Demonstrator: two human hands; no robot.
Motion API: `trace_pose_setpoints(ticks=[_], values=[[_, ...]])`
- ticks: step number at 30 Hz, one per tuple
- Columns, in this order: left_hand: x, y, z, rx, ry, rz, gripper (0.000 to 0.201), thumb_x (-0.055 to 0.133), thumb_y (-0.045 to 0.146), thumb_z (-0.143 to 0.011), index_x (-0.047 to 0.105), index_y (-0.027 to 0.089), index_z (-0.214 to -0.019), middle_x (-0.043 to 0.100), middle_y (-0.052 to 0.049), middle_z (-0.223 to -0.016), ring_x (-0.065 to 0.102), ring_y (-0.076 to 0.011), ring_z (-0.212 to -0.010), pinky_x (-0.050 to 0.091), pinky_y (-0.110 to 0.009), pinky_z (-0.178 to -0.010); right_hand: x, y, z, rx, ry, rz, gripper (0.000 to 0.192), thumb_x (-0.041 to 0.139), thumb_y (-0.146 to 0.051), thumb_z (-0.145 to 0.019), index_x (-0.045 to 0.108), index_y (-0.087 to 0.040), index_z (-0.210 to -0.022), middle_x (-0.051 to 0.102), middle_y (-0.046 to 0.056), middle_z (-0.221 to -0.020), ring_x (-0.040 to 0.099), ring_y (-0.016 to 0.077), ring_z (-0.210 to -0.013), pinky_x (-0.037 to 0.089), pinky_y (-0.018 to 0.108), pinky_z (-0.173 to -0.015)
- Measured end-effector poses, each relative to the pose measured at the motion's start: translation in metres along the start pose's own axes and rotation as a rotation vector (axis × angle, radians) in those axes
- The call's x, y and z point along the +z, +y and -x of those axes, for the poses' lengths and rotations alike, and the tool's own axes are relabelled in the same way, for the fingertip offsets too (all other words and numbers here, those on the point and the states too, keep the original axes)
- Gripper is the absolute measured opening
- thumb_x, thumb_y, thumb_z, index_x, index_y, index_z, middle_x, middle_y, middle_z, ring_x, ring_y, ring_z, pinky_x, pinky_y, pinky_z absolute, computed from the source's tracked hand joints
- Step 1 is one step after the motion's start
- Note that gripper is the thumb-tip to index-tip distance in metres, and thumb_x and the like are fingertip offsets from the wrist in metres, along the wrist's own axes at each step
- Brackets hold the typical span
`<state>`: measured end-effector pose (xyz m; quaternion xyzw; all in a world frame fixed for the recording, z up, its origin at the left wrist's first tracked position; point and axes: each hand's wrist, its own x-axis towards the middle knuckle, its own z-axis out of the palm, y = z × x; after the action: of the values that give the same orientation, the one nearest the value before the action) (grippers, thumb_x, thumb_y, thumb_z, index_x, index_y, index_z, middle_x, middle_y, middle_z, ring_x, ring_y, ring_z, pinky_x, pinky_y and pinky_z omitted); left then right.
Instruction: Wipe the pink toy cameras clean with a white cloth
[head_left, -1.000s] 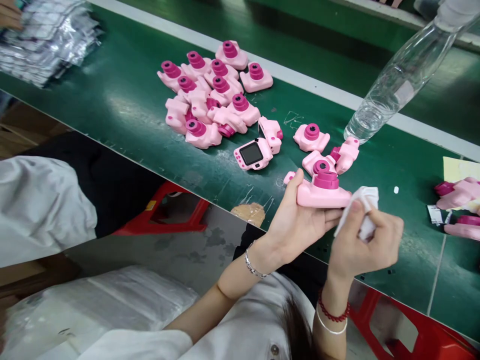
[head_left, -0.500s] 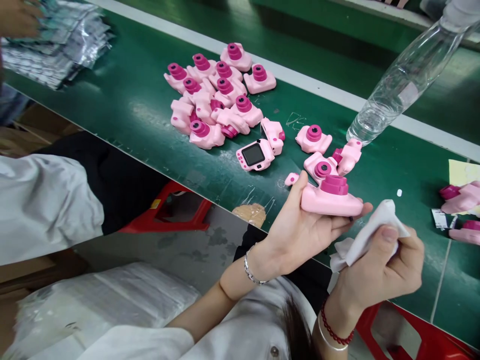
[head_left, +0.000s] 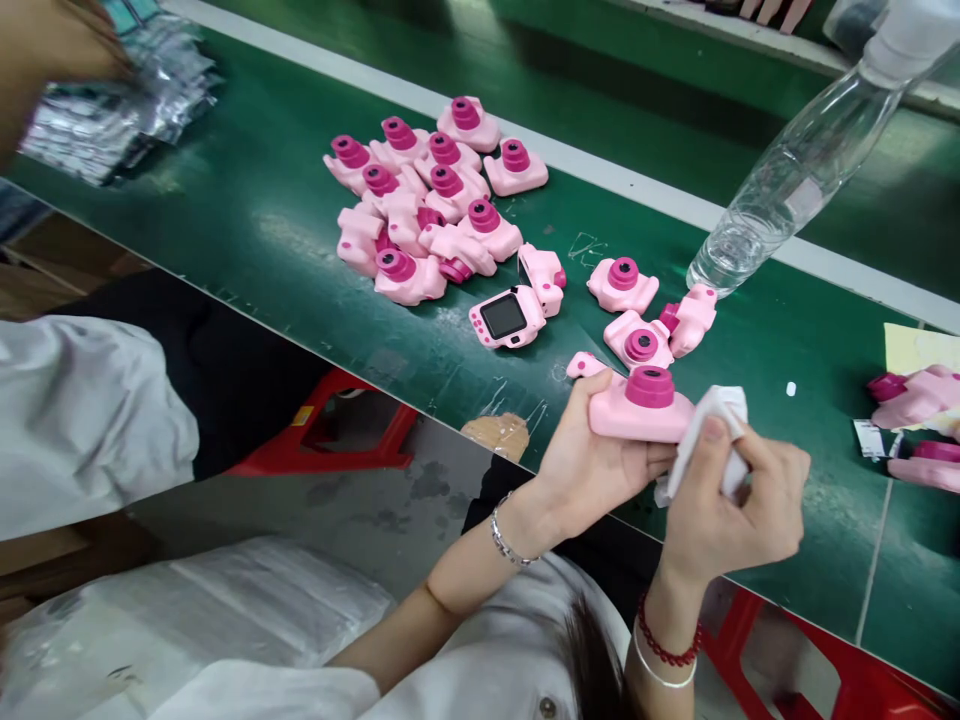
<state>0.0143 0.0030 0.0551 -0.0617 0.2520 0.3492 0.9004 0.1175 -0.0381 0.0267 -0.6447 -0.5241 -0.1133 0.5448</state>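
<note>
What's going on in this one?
A person sits at a green table, the left hand holding a pink camera with its magenta lens up. The right hand pinches a folded white cloth at one end of that camera. More pink cameras lie grouped beyond, near a clear bottle. At the far left, another person's hand is over a pile of silvery bags.

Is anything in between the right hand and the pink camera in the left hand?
Yes, the white cloth pinched in the right hand is between that hand and the pink camera held by the left hand.
</note>
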Motion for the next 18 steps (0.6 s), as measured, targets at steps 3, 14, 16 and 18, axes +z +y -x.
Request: trace_pose_setpoints(ticks=[3, 14, 16, 18], values=[[-0.003, 0.007, 0.005, 0.011, -0.083, 0.07, 0.052, 0.037, 0.048, -0.097, 0.072, 0.01, -0.094, 0.08, -0.015, -0.093, 0.077, -0.0254, -0.094, 0.05, -0.035, -0.103, -0.007, 0.006, -0.001, 0.239, 0.0, -0.124, 0.016, 0.069, -0.029, -0.095, 0.068, -0.02, -0.082, 0.059, -0.003, -0.071, 0.051, 0.0103, -0.062, 0.035, 0.027, -0.058], [-0.019, 0.002, 0.006, -0.08, -0.075, 0.129, 0.027, 0.055, 0.043, -0.073, 0.06, 0.019, -0.086, 0.067, -0.004, -0.08, 0.066, -0.024, -0.086, 0.042, -0.039, -0.104, 0.0, -0.005, -0.009, 0.063, -0.174, -0.16, 0.009, 0.066, -0.026, -0.097, 0.071, -0.023, -0.09, 0.06, -0.004, -0.073, 0.053, 0.0116, -0.07, 0.039, 0.029, -0.07], [-0.019, 0.0, 0.006, -0.102, -0.126, 0.118, 0.027, 0.054, 0.044, -0.073, 0.058, 0.021, -0.085, 0.067, -0.006, -0.081, 0.066, -0.0259, -0.092, 0.041, -0.04, -0.104, -0.002, -0.001, -0.011, 0.233, -0.154, -0.213, 0.02, 0.063, -0.033, -0.099, 0.068, -0.021, -0.084, 0.058, -0.004, -0.072, 0.051, 0.0104, -0.066, 0.037, 0.026, -0.064], [-0.019, -0.002, 0.006, -0.131, -0.172, 0.095, 0.025, 0.051, 0.043, -0.074, 0.058, 0.022, -0.086, 0.071, -0.01, -0.093, 0.064, -0.0299, -0.111, 0.037, -0.041, -0.108, -0.008, 0.002, -0.009, 0.42, -0.138, -0.291, 0.031, 0.061, -0.041, -0.1, 0.065, -0.019, -0.078, 0.053, -0.004, -0.069, 0.047, 0.0094, -0.061, 0.034, 0.024, -0.057]])
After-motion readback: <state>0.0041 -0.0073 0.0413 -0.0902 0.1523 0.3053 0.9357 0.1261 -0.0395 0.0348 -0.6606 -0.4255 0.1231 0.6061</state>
